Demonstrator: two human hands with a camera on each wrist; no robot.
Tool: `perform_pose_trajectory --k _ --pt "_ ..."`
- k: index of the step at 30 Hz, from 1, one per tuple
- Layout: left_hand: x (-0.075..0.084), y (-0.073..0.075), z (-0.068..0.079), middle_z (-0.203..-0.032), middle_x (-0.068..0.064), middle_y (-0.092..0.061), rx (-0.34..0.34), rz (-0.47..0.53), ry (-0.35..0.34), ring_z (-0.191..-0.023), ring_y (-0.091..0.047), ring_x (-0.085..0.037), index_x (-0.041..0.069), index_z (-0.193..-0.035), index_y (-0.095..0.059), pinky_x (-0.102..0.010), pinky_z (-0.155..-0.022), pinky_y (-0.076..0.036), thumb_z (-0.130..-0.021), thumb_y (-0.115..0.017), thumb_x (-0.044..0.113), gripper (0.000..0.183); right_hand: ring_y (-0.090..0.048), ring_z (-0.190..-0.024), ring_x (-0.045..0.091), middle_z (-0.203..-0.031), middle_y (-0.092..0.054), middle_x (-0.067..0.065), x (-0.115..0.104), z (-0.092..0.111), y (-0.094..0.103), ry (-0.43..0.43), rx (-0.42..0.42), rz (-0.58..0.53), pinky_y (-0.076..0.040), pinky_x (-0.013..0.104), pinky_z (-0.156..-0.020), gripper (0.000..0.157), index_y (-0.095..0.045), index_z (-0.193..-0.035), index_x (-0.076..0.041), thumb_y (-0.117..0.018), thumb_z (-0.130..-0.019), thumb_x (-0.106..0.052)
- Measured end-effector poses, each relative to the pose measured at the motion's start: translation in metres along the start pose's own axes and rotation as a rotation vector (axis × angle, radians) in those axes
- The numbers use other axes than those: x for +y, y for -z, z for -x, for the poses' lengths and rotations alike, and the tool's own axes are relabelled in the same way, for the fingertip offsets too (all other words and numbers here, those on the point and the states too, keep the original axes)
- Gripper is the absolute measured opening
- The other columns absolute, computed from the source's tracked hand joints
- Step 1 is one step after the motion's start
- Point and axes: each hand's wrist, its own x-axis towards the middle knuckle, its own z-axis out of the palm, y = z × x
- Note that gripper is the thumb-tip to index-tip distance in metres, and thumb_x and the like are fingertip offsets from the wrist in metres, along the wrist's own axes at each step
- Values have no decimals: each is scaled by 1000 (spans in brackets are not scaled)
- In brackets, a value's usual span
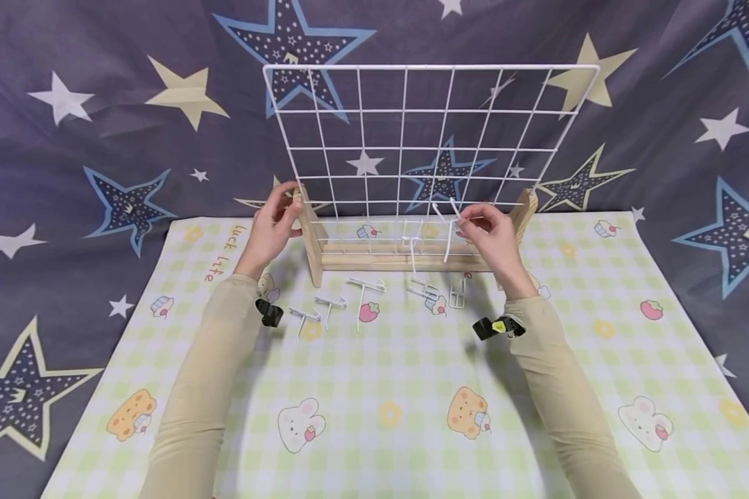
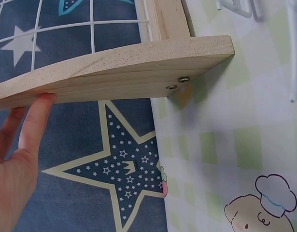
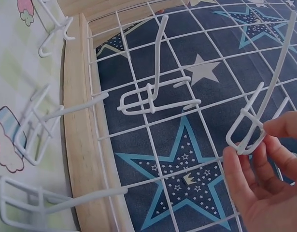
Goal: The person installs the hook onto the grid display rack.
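A white wire grid panel [image 1: 402, 148] stands upright in a wooden stand [image 1: 406, 262]. At the stand's left side piece [image 2: 114, 72], my left hand [image 1: 274, 225] grips the upper end, and two fingers show against its outer face. My right hand [image 1: 489, 235] pinches a white wire hook [image 3: 245, 133] by its looped base, close in front of the grid, with its long prong sticking out. To the left of it, another white hook [image 3: 155, 96] sits on the grid wires, prong outward.
On the checked tablecloth [image 1: 374, 374], in front of the stand, lie several loose white hooks: three with prongs on the left [image 1: 331, 303], others with framed bases on the right [image 1: 457, 292]. A dark star-patterned cloth [image 1: 131, 208] hangs behind.
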Motion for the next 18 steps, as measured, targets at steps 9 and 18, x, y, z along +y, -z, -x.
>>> perform_pose_trajectory --k 9,18 --pt "-1 0 0 -118 -29 -56 -12 9 -5 -97 -61 -26 3 -138 -42 -44 -75 -60 -103 -48 16 38 -58 -75 14 -86 -60 10 0 -8 0 -7 -27 -35 -58 22 -75 17 -54 -100 21 -57 -89 9" --pt "-3 3 -1 -115 -29 -57 -23 46 -19 -93 -60 -18 2 -139 -42 -47 -76 -59 -102 -47 12 38 -60 -78 16 -89 -60 10 27 -21 0 -23 4 -55 -58 22 -75 13 -57 -99 13 -59 -90 5"
